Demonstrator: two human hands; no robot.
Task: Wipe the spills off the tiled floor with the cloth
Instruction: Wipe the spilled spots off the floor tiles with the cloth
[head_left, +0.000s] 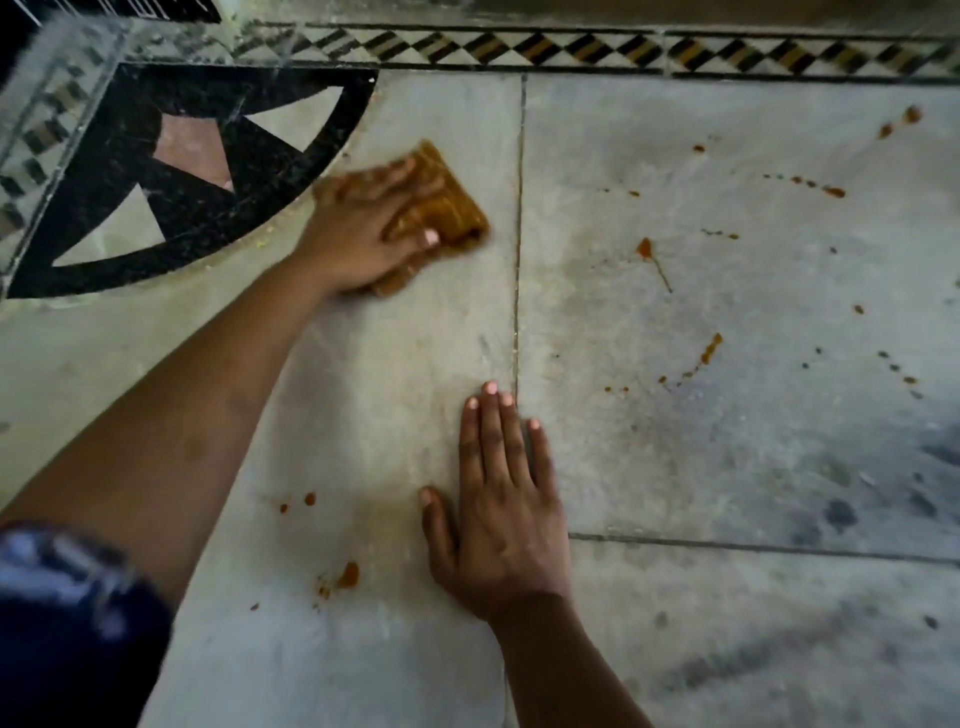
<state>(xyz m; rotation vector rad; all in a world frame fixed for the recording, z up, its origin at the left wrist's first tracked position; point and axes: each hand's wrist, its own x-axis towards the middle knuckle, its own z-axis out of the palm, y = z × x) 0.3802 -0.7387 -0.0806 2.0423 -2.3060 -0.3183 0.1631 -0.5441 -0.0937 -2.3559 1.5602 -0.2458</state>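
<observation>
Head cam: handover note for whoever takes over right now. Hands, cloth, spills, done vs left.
Left hand: flat on the cloth, pressing it to the left tile beside the black inlay; image blurred there.
Right hand: open, palm down on the floor, holding nothing.
Done: no spots show on the tile between the hands.
Left: orange splatter across the right tile, plus drops near the left forearm.

On the floor (727, 467), the cloth (452, 208) lies under the left hand (363, 234), just right of the inlay (171, 171), the right hand (498, 519) rests flat nearer, most spills (647, 249) lie right of both hands, and the border (571, 49) runs behind all.
</observation>
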